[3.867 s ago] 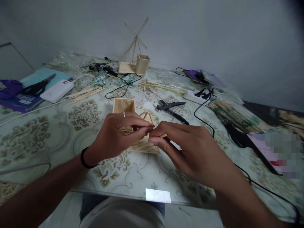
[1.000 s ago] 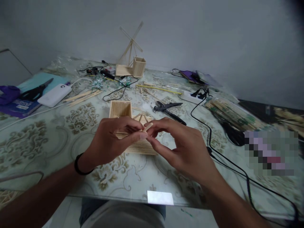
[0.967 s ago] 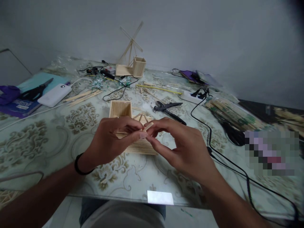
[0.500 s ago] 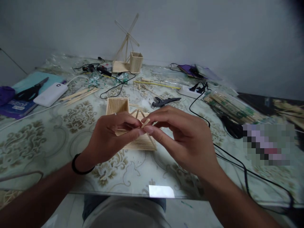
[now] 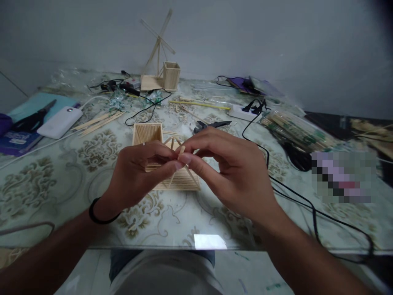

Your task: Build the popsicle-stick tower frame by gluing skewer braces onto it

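Observation:
Both hands meet in front of me over a small wooden stick model (image 5: 181,180), which has a slatted base, slanting legs and an open box (image 5: 147,133) at its left rear. My right hand (image 5: 229,172) pinches a short wooden stick (image 5: 181,151) between thumb and fingers. On the other side, my left hand (image 5: 144,166) has thumb and fingertips closed at the same small spot, touching the right fingertips. The fingers cover much of the stick and the top of the model's legs.
Behind stands a stick windmill (image 5: 159,39) with a box. Pliers (image 5: 211,125) lie beyond my right hand, near a power strip (image 5: 244,112). Scissors (image 5: 35,119), a white power bank (image 5: 60,122) and loose sticks (image 5: 100,121) are at left. Bagged sticks (image 5: 301,131) and cables lie right.
The short stick between my fingers has turned more upright. Both hands stay together over the model. The whole view has shifted slightly, moving the scene up and left.

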The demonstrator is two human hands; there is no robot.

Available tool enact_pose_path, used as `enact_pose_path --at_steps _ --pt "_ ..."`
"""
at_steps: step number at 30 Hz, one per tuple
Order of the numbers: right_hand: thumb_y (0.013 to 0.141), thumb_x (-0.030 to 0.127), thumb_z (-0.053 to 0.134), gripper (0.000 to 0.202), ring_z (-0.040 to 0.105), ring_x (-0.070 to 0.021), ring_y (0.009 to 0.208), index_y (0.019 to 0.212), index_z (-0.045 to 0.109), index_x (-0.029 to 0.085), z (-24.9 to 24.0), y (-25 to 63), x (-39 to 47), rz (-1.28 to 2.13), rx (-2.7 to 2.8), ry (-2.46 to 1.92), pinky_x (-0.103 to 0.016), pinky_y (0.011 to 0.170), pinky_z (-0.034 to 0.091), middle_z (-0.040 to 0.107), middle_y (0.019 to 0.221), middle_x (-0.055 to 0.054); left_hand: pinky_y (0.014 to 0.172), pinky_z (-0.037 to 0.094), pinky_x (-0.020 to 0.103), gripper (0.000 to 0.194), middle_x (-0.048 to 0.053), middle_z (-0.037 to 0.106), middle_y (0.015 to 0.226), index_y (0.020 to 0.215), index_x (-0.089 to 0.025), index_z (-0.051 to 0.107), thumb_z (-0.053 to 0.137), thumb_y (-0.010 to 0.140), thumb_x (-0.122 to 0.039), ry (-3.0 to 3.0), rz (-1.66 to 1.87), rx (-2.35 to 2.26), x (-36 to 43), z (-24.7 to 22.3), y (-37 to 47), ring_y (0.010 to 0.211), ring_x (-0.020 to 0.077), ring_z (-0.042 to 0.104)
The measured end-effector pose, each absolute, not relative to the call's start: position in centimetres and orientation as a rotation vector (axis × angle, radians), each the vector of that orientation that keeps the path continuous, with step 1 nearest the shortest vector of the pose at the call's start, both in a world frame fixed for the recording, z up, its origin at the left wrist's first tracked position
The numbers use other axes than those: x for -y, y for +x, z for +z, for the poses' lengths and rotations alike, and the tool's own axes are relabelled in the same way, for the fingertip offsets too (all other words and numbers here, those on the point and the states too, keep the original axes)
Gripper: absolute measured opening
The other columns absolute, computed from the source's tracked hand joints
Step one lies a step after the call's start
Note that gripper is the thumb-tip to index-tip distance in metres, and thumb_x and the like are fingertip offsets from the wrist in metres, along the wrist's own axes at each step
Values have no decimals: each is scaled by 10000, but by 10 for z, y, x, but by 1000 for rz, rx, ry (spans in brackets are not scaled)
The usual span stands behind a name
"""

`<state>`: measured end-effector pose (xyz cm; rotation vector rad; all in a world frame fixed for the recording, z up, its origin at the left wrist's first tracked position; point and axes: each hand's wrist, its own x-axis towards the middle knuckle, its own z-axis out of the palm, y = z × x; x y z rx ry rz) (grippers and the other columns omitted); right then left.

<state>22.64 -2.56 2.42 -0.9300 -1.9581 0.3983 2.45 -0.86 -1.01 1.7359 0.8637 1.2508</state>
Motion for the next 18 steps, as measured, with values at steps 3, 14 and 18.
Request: enact_pose_path --at_steps 3,14,18 --pt "1061 223 693 113 742 -197 898 1012 791 255 26 226 27 393 1971 -942 -336 803 626 808 970 -28 740 647 254 87 -10 853 904 877 -251 793 858 934 -253 1737 1261 -864 9 -11 24 829 157 799" --pt "948 176 542 259 758 -308 916 1099 748 222 -42 365 29 -26 2016 -1623 -480 858 619 753 1034 -130 685 662 235 158 -12 839 825 752 -230 778 841 873 -149 1776 1286 -929 9 -3 29 733 155 780" --pt "858 218 576 416 740 -396 1051 1242 710 129 -99 412 43 72 2099 -1857 -569 958 613 713 1192 -235 690 673 247 162 -12 838 814 752 -241 788 846 866 -141 1769 1296 -908 8 -4 30 727 163 781"
